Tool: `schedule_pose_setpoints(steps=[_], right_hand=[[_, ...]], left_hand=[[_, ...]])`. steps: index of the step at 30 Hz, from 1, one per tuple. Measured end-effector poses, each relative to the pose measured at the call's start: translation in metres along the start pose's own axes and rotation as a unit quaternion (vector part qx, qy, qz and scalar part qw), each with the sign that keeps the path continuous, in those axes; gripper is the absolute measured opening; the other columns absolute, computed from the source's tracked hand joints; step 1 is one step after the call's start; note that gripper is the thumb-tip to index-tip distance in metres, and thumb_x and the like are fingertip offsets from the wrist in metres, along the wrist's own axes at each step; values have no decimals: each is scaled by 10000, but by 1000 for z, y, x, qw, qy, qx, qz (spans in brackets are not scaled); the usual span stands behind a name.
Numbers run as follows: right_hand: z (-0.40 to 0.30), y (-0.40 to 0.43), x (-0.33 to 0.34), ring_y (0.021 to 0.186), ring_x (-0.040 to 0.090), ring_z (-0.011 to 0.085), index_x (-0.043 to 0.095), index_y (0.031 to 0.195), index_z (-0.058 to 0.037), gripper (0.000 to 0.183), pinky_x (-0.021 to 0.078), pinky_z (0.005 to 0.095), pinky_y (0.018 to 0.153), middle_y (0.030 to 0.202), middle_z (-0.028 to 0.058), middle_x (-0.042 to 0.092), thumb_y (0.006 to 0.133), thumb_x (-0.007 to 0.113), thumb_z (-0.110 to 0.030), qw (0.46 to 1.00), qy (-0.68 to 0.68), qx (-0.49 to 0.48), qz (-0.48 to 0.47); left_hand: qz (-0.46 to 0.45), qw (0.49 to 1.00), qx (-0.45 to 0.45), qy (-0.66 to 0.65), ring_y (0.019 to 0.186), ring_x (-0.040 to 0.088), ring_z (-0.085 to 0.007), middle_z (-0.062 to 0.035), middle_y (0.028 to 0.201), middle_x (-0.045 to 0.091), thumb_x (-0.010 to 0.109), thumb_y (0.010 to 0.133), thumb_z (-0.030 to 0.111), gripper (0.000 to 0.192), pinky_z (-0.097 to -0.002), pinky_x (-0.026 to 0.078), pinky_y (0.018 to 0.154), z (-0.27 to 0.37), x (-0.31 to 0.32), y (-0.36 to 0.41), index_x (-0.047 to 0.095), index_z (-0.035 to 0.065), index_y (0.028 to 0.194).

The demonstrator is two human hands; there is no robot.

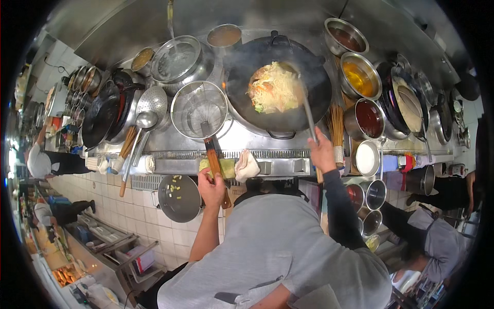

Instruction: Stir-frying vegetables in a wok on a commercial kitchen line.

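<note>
My left hand (212, 189) grips the wooden handle of a round wire-mesh strainer (199, 110), whose basket rests to the left of a large black wok (262, 123). My right hand (323, 151) is closed around the long handle of a metal wok tool (310, 112). Its head reaches into the wok at the right side of the food and is blurred, so ladle or spatula I cannot tell. Pale noodles with vegetable pieces (276, 89) lie heaped in the wok, with steam rising about them.
Left of the strainer lie a perforated skimmer (152, 101) and a ladle (146, 120). Bamboo brushes (335, 125) stand right of the wok, near a bowl of yellow liquid (358, 79) and a pot of red sauce (369, 119). Folded cloths (247, 166) lie on the front ledge. Other people are nearby.
</note>
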State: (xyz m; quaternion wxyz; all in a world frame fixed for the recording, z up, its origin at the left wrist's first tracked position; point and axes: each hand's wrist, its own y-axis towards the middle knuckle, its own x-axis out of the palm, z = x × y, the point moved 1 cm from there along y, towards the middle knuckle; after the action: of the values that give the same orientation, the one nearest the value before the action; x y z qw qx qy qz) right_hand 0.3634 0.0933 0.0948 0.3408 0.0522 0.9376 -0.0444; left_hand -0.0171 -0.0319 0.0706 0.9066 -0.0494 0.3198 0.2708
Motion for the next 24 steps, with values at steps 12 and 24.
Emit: schedule_pose_setpoints(steps=[12, 24], right_hand=[[-13, 63, -21, 1164, 661, 418, 545, 1444, 13, 553, 508, 383, 986, 1273, 307, 654, 962, 669, -228, 1000, 16, 2, -17], [18, -26, -92, 708, 654, 391, 526, 1513, -259, 587, 528, 493, 594, 944, 153, 649, 953, 637, -120, 919, -339, -201, -18]], left_hand=[[-193, 967, 149, 71, 1142, 535, -412, -221, 1191, 561, 776, 815, 267, 584, -488, 448, 1000, 21, 50, 13, 555, 17, 1295], [-198, 926, 323, -1, 1197, 547, -385, -192, 1256, 606, 750, 873, 223, 454, -489, 436, 1035, 100, 90, 19, 620, 24, 1260]])
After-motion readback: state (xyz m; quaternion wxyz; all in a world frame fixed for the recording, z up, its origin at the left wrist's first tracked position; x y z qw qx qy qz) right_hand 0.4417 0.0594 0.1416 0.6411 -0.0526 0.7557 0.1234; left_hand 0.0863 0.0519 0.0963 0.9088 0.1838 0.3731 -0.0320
